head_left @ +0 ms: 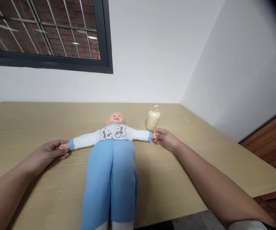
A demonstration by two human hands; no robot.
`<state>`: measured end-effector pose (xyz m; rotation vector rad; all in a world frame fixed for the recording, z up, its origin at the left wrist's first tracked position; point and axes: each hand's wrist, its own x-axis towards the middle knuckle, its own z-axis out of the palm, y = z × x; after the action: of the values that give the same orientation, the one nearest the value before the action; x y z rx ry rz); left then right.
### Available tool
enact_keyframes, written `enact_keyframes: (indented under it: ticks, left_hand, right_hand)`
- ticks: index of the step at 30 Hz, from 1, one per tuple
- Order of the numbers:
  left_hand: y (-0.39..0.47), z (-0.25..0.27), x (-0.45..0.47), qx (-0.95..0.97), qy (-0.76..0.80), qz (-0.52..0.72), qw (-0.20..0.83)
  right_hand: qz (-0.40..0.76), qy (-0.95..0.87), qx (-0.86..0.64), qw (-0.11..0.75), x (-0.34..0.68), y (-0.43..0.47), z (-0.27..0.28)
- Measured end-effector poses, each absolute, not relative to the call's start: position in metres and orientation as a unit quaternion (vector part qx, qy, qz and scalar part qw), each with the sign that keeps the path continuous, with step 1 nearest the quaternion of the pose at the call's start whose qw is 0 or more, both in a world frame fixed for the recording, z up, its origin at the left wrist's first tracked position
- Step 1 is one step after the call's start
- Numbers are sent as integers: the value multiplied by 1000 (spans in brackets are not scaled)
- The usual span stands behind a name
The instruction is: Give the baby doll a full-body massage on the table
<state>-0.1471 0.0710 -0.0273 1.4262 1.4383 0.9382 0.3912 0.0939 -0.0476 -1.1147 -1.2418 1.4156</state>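
A baby doll (114, 132) lies on its back on the table, head away from me and arms stretched out to both sides. It wears a white top with an elephant face and blue cuffs, and light blue trousers (111, 172). My left hand (50, 152) is closed round the doll's hand at the left. On the other side, the fingers of my right hand (164, 138) pinch the doll's other hand. Just behind my right hand stands a cream pump bottle (153, 118), upright.
The wooden table (176, 179) reaches back to a white wall (152, 57). A barred window (47, 32) is at the upper left. A thin pale strand (186, 118) lies near the back right. Brown wood panelling (269, 140) stands beyond the right edge.
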Motion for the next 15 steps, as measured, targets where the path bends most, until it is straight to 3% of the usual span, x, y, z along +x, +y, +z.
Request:
enact_keyframes:
  ticks: [6,15]
  left_hand:
    - [70,-24,-147,589,581,330,455]
    - [72,-31,-148,562,564,359,487]
  right_hand:
    - [582,-513,-434,458,389,92,-44]
    - [521,-515,-486,477,382,96,-49]
